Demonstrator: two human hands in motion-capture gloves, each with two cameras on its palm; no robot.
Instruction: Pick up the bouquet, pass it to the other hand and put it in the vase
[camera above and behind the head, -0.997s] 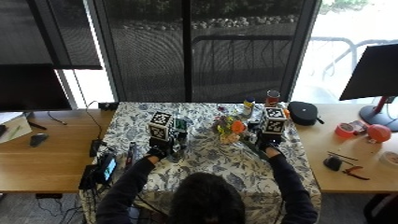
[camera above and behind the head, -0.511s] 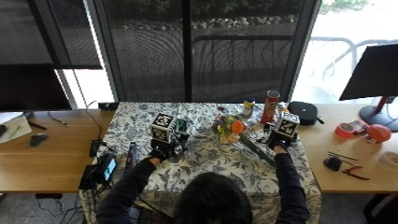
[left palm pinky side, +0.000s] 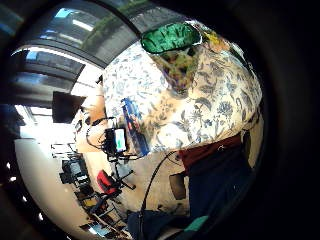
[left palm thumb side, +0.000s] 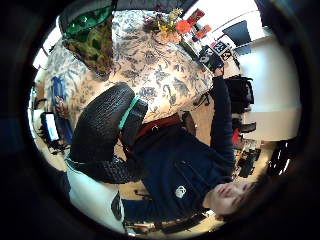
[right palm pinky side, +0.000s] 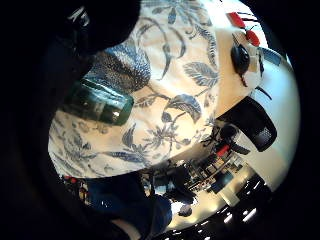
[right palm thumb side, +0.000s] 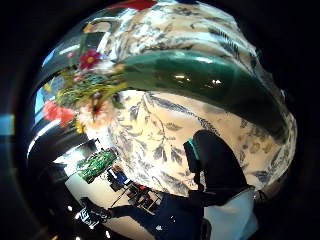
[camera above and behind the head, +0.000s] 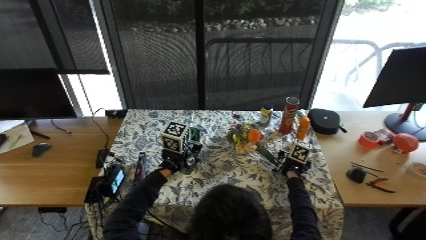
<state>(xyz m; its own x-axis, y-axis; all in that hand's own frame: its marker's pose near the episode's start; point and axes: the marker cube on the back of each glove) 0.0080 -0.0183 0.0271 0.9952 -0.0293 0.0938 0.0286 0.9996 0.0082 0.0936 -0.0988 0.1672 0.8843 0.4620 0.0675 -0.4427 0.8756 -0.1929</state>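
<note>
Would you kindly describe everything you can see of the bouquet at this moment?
The bouquet is a bunch of small mixed flowers, orange, pink, yellow and white, on a dark green glossy wrapped stem. It lies slanted over the floral tablecloth, flower heads toward the middle of the table, stem end running toward the right hand. The stem fills the right palm views, so it is at that palm; whether the fingers close round it cannot be seen.

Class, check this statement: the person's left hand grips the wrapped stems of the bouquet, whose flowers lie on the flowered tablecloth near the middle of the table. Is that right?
One thing is wrong: the right hand, not the left, grips the stems. The outside view shows it, with the bouquet lying on the tablecloth near the middle.
</note>
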